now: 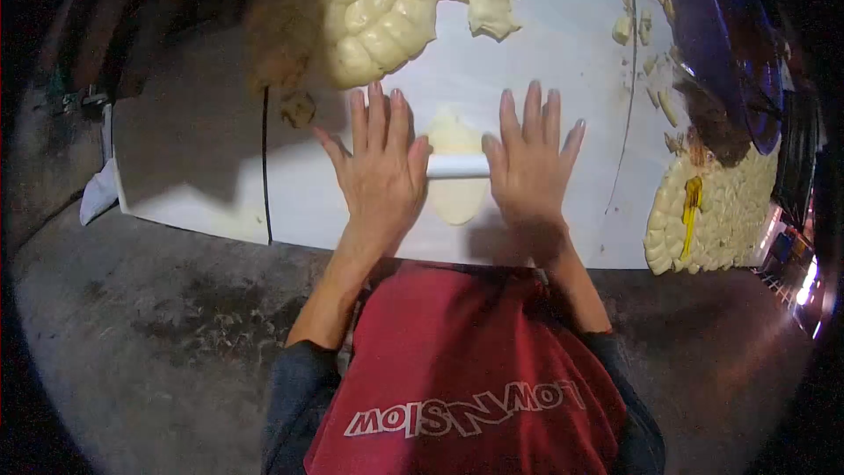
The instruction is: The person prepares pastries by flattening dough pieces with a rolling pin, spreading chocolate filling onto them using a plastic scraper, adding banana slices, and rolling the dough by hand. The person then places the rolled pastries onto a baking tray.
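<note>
A white rolling pin [457,166] lies crosswise over a flattened oval of pale dough [459,202] on the white tabletop. My left hand [380,167] rests flat over the pin's left end, fingers stretched out and spread. Over the other end lies my right hand [529,163], also flat with its fingers apart. The palms hide both ends of the pin. Dough shows above and below the pin, between my thumbs. Just beyond my left fingertips is a large mass of lumpy pale dough [378,13], with a torn flap [492,4] on its right.
At the table's right edge lies another spread of small dough lumps [712,211] with a yellow-orange streak. Dough scraps [622,29] are scattered at upper right beside a dark bluish object [725,44]. A dark seam [266,167] crosses the table at left.
</note>
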### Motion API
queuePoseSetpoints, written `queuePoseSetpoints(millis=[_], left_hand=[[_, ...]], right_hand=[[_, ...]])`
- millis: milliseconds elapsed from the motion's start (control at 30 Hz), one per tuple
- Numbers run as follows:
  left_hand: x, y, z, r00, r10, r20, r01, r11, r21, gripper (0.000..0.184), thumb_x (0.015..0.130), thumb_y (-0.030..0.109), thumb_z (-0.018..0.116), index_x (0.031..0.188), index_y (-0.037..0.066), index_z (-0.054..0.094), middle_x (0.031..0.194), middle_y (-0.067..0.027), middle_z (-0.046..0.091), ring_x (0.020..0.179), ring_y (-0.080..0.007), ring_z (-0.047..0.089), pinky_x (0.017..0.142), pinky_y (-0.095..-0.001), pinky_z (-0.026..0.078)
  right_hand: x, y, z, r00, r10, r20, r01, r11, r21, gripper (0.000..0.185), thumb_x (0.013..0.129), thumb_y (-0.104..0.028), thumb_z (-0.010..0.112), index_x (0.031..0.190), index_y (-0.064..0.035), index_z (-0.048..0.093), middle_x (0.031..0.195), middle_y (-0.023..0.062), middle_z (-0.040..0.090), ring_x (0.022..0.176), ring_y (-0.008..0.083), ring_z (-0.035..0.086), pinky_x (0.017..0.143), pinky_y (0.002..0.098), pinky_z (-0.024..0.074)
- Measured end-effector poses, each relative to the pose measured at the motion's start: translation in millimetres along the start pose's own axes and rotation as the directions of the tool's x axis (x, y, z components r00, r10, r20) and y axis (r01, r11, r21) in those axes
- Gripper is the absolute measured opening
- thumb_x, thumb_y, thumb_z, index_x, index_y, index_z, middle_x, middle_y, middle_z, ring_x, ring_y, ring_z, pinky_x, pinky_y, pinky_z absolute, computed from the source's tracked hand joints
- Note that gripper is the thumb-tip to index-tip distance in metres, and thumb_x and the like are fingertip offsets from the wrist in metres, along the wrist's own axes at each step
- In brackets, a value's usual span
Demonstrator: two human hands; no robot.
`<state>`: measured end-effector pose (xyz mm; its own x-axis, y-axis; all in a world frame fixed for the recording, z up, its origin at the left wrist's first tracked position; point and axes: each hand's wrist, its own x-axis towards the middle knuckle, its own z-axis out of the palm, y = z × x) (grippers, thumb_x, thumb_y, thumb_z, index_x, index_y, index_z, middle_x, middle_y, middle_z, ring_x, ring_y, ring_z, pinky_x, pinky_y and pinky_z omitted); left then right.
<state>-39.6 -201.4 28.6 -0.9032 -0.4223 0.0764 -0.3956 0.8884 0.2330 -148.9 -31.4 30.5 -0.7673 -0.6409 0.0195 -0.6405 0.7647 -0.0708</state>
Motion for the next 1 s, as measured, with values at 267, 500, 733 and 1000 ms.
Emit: queuePoseSetpoints(millis=[267,500,733,1000], left_hand=[[81.8,-7.9,17.4,0.988,-0.004,-0.155,-0.030,0.975,-0.220,0.058,0.105,0.037,0.047,0.158,0.016,0.040,0.167,-0.0282,0.016,0.156,-0.0493,0.003,0.110,-0.0831,-0.003],[141.0,-8.0,22.0,0.936,0.167,-0.309,-0.187,0.982,-0.036,0.060,0.102,0.041,0.057,0.157,0.023,0.042,0.168,-0.0205,0.022,0.156,-0.0455,0.012,0.110,-0.0836,0.003],[56.0,-30.3,-26.6,0.934,0.292,-0.207,-0.341,0.901,-0.270,0.048,0.097,0.022,0.065,0.142,0.009,0.057,0.148,-0.0179,0.053,0.143,-0.0364,0.045,0.118,-0.0611,0.027],[16.3,-5.2,-1.6,0.915,0.389,0.106,-0.380,0.920,-0.095,0.068,0.098,0.043,0.060,0.151,0.003,0.046,0.156,-0.0167,0.047,0.148,-0.0336,0.039,0.119,-0.0664,0.023]], right_hand=[[79.4,12.0,6.4,0.988,0.095,-0.120,-0.092,0.995,0.036,0.060,0.104,-0.046,0.047,0.159,-0.0209,0.040,0.165,0.0268,0.025,0.154,0.0490,0.015,0.114,0.0791,0.0106],[103.9,29.8,-25.4,0.910,-0.332,-0.249,0.405,0.842,0.357,0.049,0.096,-0.034,0.066,0.139,-0.0107,0.061,0.138,0.0224,0.057,0.128,0.0419,0.052,0.107,0.0517,0.0418],[36.9,68.0,-19.0,0.987,-0.126,-0.105,0.150,0.951,0.269,0.042,0.094,-0.021,0.068,0.134,-0.0076,0.064,0.109,0.0119,0.067,0.100,0.0295,0.063,0.085,0.0449,0.0481],[24.5,8.5,-34.9,0.872,-0.490,0.013,0.468,0.840,0.273,0.073,0.094,-0.057,0.057,0.148,-0.0079,0.051,0.157,0.0105,0.048,0.148,0.0300,0.040,0.122,0.0596,0.0232]])
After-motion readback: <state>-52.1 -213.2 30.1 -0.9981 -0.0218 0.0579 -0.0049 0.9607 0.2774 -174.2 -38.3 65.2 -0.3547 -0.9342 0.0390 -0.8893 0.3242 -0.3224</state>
